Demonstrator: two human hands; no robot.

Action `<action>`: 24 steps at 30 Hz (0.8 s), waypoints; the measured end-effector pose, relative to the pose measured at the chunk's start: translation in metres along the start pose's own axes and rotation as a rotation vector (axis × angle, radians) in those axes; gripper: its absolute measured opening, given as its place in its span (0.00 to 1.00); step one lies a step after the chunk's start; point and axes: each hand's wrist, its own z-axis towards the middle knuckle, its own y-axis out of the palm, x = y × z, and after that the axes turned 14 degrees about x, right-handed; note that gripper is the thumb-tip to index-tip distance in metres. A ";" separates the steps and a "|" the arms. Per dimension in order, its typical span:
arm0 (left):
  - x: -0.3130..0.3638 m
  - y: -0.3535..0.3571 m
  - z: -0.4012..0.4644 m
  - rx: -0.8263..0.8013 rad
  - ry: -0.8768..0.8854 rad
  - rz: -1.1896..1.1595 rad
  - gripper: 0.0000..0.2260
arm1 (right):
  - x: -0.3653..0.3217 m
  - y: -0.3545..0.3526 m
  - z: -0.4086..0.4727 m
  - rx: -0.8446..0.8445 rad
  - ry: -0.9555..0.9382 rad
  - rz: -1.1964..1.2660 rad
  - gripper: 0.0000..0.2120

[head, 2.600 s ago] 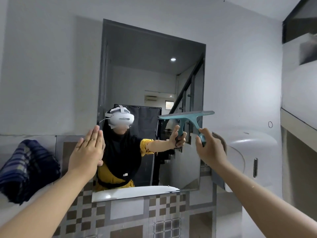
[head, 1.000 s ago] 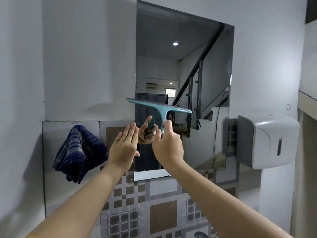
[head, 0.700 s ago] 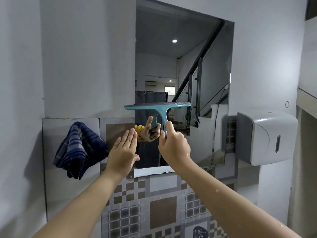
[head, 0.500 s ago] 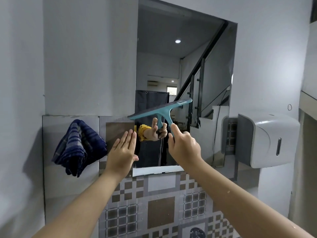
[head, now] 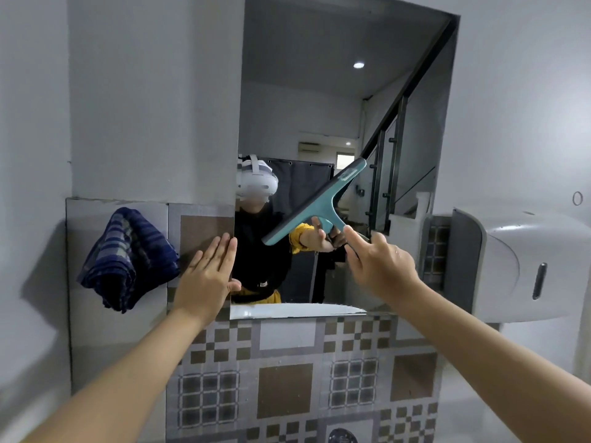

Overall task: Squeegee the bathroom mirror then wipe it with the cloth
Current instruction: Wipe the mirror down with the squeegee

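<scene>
The frameless mirror [head: 319,100] hangs on the grey wall straight ahead. My right hand [head: 380,266] grips the handle of a teal squeegee [head: 319,203], whose blade lies steeply tilted on the lower glass, right end high. My left hand [head: 209,276] is flat with straight fingers against the wall tile at the mirror's lower left edge. A dark blue checked cloth [head: 129,257] hangs bunched on the wall to the left of that hand.
A white paper dispenser [head: 511,266] juts from the wall just right of the mirror. Patterned brown and grey tiles [head: 287,378] cover the wall below. A person wearing a headset is reflected in the glass.
The squeegee blade has turned from nearly level to steeply tilted, right end up, and my right hand has shifted right. My left hand has stayed flat at the mirror's edge.
</scene>
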 end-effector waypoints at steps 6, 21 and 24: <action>0.004 0.001 0.002 -0.019 -0.025 0.054 0.39 | 0.048 0.005 -0.022 -0.014 -0.001 0.062 0.18; 0.019 -0.004 0.005 -0.061 -0.075 0.116 0.36 | 0.119 0.006 -0.078 -0.092 0.102 0.211 0.22; 0.020 -0.004 0.005 -0.070 -0.075 0.116 0.36 | 0.115 0.004 -0.085 -0.129 0.148 0.251 0.20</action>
